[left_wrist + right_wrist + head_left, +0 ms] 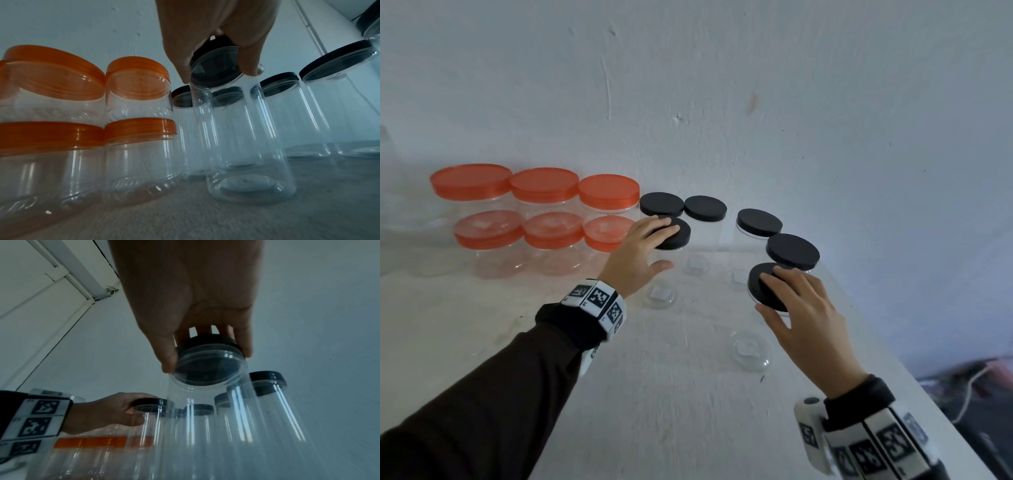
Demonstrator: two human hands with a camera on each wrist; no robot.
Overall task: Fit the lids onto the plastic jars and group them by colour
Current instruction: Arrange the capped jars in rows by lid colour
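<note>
Both our hands clamp black-lidded jars on the desk (688,394)
Left hand (635,253) grips the centre jar (671,233) beside the orange-lidded jars (544,205), centre-left; right hand (804,308) grips the lower-right jar (765,291)

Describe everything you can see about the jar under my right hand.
The jar is a tall, clear plastic cylinder with a black lid fitted on top. It looks empty. Its round base shows through the wall and rests on the white table, nearest of the black-lidded jars. In the right wrist view it seems to lean, though the wide lens may cause that. The right hand grips the lid from above, fingers and thumb curled round its rim. Another black-lidded jar stands just behind it.
</note>
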